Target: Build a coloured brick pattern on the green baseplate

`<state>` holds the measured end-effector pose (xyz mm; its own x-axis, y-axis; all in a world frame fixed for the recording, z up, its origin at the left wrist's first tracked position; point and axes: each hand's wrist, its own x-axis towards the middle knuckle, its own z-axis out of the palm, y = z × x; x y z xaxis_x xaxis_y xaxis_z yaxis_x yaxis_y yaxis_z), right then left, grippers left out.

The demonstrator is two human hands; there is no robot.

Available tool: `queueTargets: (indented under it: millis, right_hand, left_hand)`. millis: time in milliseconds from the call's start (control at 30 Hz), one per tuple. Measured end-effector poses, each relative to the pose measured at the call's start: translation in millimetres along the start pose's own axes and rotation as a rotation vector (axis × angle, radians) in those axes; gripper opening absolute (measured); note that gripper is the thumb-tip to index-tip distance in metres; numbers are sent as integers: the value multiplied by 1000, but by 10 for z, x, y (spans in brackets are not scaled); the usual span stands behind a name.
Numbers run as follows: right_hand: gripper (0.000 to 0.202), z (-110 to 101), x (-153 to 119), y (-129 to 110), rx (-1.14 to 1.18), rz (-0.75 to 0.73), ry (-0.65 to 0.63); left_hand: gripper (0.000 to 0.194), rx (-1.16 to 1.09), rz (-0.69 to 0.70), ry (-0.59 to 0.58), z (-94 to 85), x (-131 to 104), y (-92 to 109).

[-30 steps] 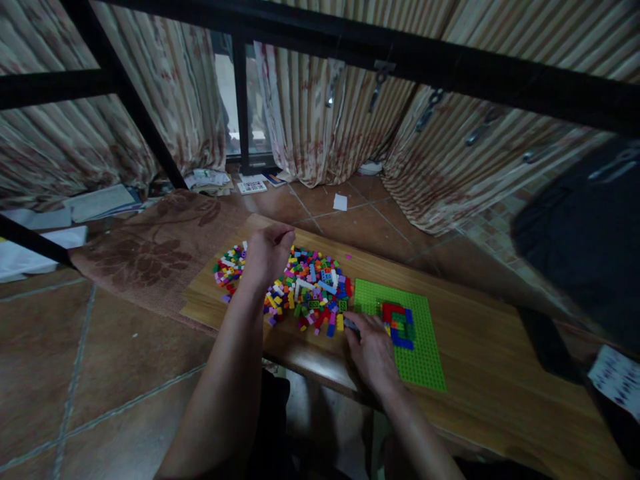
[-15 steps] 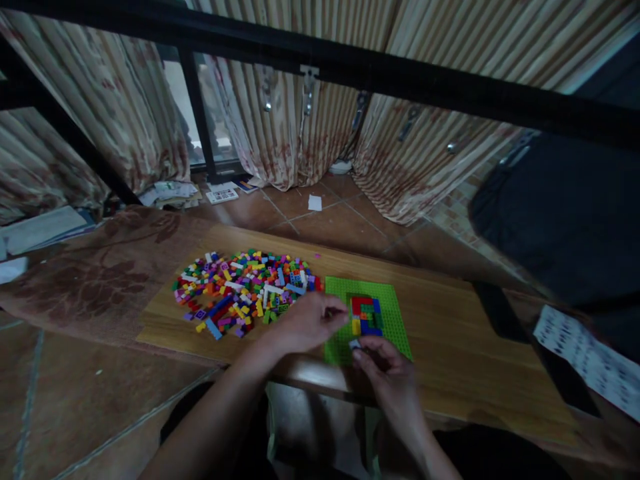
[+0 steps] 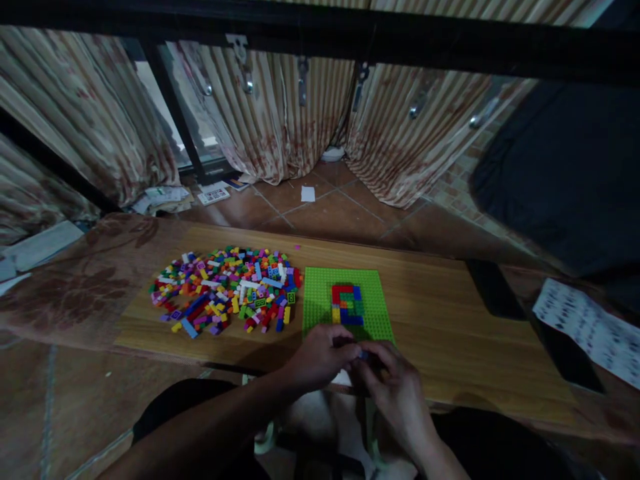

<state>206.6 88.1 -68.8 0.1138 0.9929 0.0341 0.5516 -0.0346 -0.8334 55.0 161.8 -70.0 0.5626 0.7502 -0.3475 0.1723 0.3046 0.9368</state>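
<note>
Just in front of the green baseplate (image 3: 315,307), near the table's front edge, my two hands meet. My right hand (image 3: 395,380) pinches a small pale toy brick (image 3: 363,356), mostly covered by fingers. Closed in a pinch, my left hand (image 3: 323,357) has its fingertips against that same brick. On the baseplate stands a small block outline (image 3: 347,305) of red, blue, yellow and green bricks, with some orange and green inside. To the left of the plate lies a wide heap of loose toy bricks (image 3: 225,290) in many colours.
The wooden table (image 3: 435,320) carries a dark flat object (image 3: 493,287) toward its right end. A printed sheet (image 3: 585,323) lies beyond that. A brown patterned cloth (image 3: 95,280) covers the left side. Curtains (image 3: 280,120) and a dark rail (image 3: 300,30) stand behind.
My left hand has come down and toward me from beside the block outline. It now meets my right hand at the pale brick. The camera view has shifted a little.
</note>
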Motion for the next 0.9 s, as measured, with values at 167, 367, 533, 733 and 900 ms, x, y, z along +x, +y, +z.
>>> queueTargets:
  millis: [167,367,533,733,900]
  right_hand:
    - [18,-148,135,84,-27,-98,-86]
    - [15,-314,562,61,-138,-271,-128]
    - [19,-249,862,91,-195,-296,-60]
    - [19,-58,902,223,-246,-285,-5]
    - [21,-15,907,296,-286,-307,4]
  left_hand:
    - [19,57,-5,21,17,52,33]
    - [23,314,141,152,-158,116,206]
    - [21,596,182,474,-488,209,343]
    - [22,705,155,493,-561,282,351]
    - [23,751,117,453,-512,314,325]
